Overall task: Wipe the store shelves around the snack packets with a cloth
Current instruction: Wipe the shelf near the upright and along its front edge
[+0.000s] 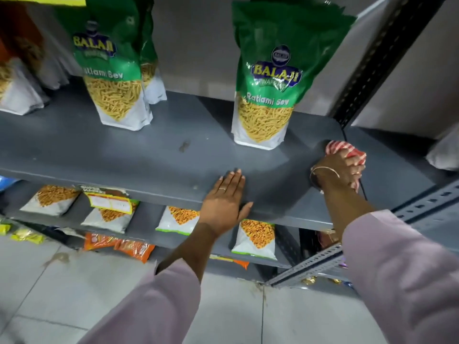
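So the right hand (pixel 344 170) has its grip closed around a bunched red-and-white cloth (pixel 346 151), pressed on the grey shelf (pixel 149 155) just right of the nearest Ratlami Sev packet (pixel 267 95). The left hand (pixel 224 204) lies flat and open on the shelf's front edge, below-left of that packet, holding nothing.
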